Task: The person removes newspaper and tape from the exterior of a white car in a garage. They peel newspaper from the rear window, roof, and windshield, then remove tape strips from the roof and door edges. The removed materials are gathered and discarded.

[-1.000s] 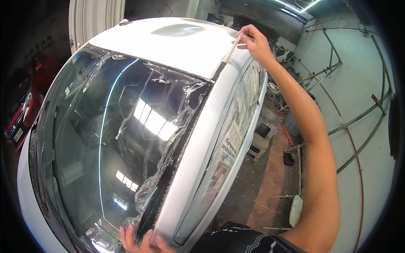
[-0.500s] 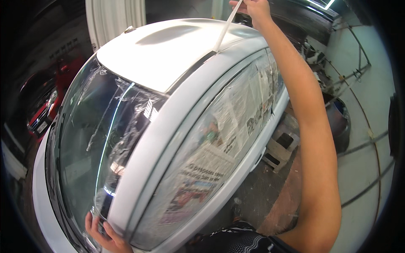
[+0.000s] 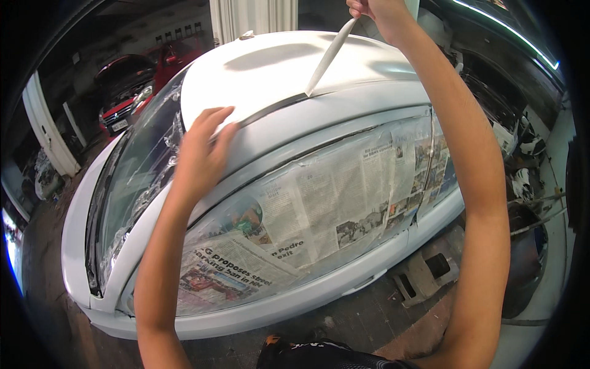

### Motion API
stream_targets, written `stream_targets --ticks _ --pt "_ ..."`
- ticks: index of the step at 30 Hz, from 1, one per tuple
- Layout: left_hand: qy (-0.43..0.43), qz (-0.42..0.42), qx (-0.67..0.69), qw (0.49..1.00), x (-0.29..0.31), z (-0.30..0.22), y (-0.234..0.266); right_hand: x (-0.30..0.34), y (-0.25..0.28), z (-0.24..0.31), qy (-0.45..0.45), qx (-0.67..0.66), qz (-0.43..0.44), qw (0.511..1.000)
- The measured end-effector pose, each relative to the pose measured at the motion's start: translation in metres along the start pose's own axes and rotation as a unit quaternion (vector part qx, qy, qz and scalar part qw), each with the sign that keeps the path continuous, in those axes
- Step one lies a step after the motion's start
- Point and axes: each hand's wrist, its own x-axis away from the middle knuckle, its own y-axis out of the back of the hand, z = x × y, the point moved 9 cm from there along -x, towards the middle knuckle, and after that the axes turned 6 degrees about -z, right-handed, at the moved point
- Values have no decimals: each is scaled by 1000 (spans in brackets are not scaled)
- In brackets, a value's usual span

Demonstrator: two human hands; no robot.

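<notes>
One view only, from the head camera: I see a white car [image 3: 344,117] whose side windows are covered with newspaper [image 3: 319,215] and whose windscreen carries clear plastic sheet [image 3: 141,172], with open floor [image 3: 369,320] along its near side, a concrete block [image 3: 424,277] just beside the sill and a red car [image 3: 135,92] well apart behind. My left hand [image 3: 203,154] lies open, fingers spread flat on the roof edge above the front pillar. My right hand [image 3: 378,12] is closed around a strip of white tape [image 3: 329,58], pulled taut and slanting up from the dark roof seam [image 3: 276,107], where its lower end touches.
</notes>
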Motion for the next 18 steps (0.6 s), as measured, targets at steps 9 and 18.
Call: stream_targets --ticks 9,18 --pt "91 166 -96 977 -45 16 -69 52 -59 30 148 78 200 966" --pt "73 92 -91 989 -46 30 -65 120 -132 58 67 -127 324 935"
